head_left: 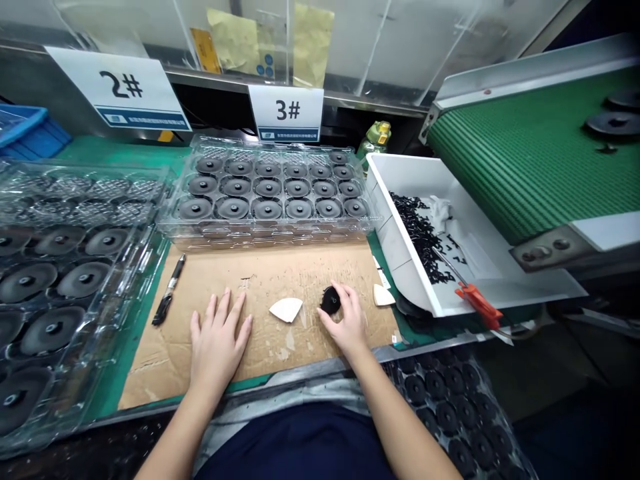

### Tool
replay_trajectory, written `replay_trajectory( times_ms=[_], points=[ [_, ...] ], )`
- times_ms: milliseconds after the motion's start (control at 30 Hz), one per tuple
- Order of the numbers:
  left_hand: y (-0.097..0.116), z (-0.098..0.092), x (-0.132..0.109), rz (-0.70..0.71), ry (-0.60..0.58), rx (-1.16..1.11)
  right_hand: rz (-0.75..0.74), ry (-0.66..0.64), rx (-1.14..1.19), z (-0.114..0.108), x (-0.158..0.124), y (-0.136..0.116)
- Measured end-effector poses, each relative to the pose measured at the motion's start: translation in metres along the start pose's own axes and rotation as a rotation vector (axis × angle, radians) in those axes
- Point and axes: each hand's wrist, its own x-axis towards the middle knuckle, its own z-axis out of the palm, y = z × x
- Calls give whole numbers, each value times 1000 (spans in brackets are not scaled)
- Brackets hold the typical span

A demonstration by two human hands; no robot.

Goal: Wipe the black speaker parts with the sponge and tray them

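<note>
My left hand (216, 343) lies flat on the cardboard sheet (170, 363), its fingers spread and nothing in it. My right hand (346, 320) curls thumb and fingers round the edge of a small round black part (331, 301) near the sheet's right side. Between the hands sits a white wedge-shaped piece (287, 309). A second pale wedge (383, 295) is to the right of my right hand. To the left of my left hand lies a black pen (169, 290).
Behind the cardboard stands a clear tray (270, 228) of black discs; another tray (135, 267) is at left. On the right are a white bin (434, 297) of small black pieces, an orange-handled tool (479, 306) on its rim, and a green conveyor (530, 147).
</note>
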Motion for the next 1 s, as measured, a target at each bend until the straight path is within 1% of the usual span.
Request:
replay_trajectory(
  times_ms=[433, 633, 733, 867, 933, 1000],
  points=[
    [0, -1, -7, 31, 32, -45, -26, 18, -3, -1, -5, 1],
    [0, -2, -16, 62, 40, -113, -33, 30, 13, -1, -7, 0],
    [0, -3, -20, 62, 42, -161, -29, 20, 43, -1, -9, 0],
    [0, -2, -20, 39, 47, -246, -6, 15, 113, -2, -9, -1],
    [0, -1, -21, 18, 54, -306, 10, 16, 166, -5, -8, -2],
    [2, -4, -28, -11, 58, -385, 29, 15, 236, -10, -9, -7]
  ],
)
